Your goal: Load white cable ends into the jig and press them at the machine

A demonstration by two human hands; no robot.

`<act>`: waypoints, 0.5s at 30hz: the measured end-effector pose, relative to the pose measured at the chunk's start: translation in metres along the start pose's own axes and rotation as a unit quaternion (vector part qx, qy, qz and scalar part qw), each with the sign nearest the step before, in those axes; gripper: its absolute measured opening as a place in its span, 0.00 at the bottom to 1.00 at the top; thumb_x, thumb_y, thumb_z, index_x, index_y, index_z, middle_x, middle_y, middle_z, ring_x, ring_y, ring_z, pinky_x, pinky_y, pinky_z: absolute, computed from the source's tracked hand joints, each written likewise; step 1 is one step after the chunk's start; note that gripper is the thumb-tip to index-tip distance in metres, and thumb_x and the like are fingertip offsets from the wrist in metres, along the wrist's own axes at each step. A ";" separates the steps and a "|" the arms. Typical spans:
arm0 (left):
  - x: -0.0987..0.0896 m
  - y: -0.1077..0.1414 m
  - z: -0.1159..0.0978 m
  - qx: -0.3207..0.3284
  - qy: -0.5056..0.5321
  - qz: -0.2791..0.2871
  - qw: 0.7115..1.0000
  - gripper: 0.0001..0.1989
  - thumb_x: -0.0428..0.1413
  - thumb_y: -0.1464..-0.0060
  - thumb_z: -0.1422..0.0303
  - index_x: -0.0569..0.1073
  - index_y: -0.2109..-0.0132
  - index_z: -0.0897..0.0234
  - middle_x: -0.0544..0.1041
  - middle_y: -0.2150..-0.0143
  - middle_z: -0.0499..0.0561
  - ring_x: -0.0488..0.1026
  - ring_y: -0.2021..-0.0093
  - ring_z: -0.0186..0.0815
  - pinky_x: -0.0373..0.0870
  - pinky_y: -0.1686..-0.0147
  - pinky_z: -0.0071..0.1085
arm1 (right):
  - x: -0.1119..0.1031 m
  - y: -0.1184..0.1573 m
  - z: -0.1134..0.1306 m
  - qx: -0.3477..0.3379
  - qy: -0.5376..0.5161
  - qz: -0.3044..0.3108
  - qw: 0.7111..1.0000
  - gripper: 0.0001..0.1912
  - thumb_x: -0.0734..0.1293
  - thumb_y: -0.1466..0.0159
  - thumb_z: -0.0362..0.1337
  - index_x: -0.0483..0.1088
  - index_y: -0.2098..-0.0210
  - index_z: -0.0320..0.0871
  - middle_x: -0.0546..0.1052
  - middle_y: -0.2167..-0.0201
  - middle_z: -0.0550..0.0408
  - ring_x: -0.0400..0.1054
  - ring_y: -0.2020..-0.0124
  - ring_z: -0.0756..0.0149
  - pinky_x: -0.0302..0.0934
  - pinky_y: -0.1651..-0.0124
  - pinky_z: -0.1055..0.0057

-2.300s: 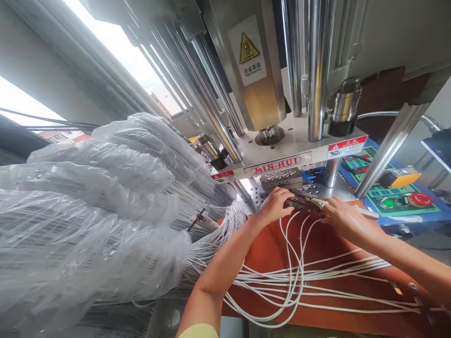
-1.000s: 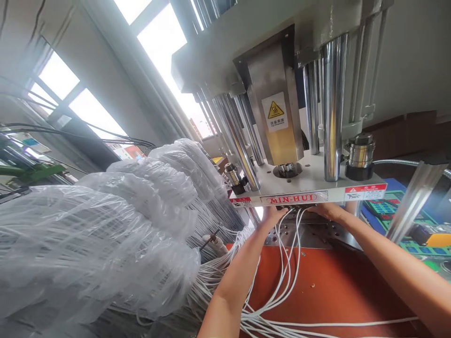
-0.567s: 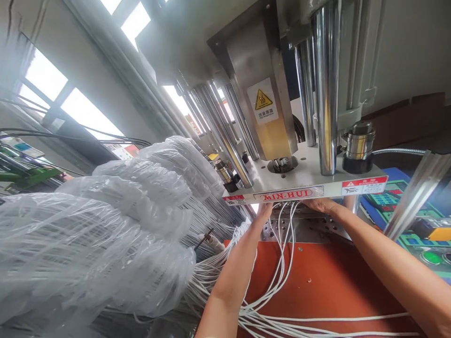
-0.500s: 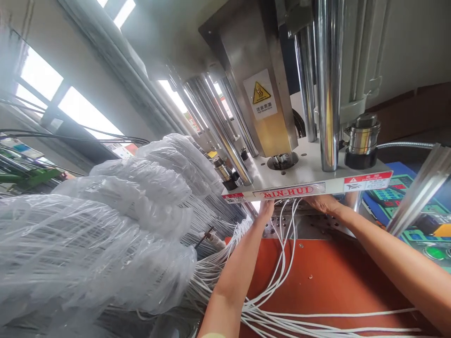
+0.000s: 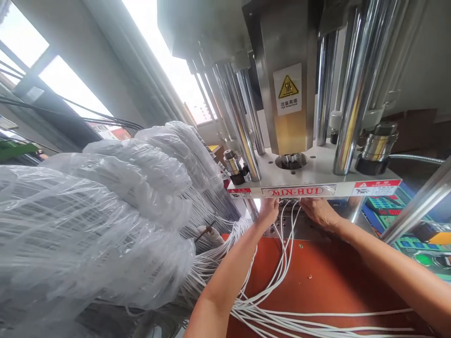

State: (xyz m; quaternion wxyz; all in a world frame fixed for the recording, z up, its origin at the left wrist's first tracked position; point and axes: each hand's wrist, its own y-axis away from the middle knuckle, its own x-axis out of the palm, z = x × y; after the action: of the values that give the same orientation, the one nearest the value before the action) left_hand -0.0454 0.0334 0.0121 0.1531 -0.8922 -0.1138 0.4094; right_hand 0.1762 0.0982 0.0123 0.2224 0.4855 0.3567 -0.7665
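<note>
The left hand [image 5: 269, 212] and right hand [image 5: 320, 213] reach under the front edge of the plate [image 5: 322, 164], fingertips hidden, so their grip cannot be told. Cables [image 5: 288, 251] pass between them, ends pointing under the plate, long axis front to back. Bare counter [image 5: 334, 274] opens before the plate; bags [image 5: 105, 206] crowd its left.

Bundles [image 5: 200, 206] in plastic [image 5: 105, 220] are filling the frame's left, cables [image 5: 252, 306] are lying on the worktop [image 5: 327, 281] at lower centre, the press plate [image 5: 319, 166] is sitting behind at centre, and the control panel [image 5: 391, 206] is lying right.
</note>
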 end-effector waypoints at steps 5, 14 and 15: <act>-0.001 0.018 0.000 0.074 -0.122 0.032 0.989 0.23 0.47 0.46 0.82 0.73 0.47 0.62 0.71 0.42 0.53 0.63 0.38 0.40 0.63 0.38 0.39 | 0.017 -0.008 0.023 0.017 0.048 0.027 0.998 0.18 0.53 0.31 0.39 0.73 0.58 0.42 0.77 0.64 0.40 0.69 0.62 0.53 0.57 0.55 0.54; -0.003 0.018 -0.013 0.116 -0.199 0.070 0.970 0.19 0.48 0.44 0.78 0.71 0.46 0.67 0.70 0.42 0.58 0.61 0.38 0.44 0.62 0.37 0.42 | 0.015 -0.019 0.015 0.025 -0.012 0.018 0.999 0.17 0.55 0.34 0.35 0.74 0.55 0.41 0.76 0.56 0.38 0.68 0.54 0.47 0.59 0.50 0.47; -0.005 0.018 -0.014 0.114 -0.196 0.063 0.972 0.19 0.47 0.43 0.78 0.71 0.46 0.66 0.71 0.43 0.57 0.62 0.38 0.44 0.63 0.38 0.42 | 0.013 -0.016 0.009 0.033 -0.028 0.008 0.999 0.18 0.55 0.35 0.34 0.73 0.54 0.40 0.76 0.57 0.39 0.69 0.55 0.48 0.60 0.50 0.49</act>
State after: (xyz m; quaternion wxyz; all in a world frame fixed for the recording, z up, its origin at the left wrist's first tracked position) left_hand -0.0367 0.0123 0.0175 0.2023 -0.7767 -0.0382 0.5953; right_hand 0.1545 0.1020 0.0077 0.2222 0.4738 0.3209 -0.7894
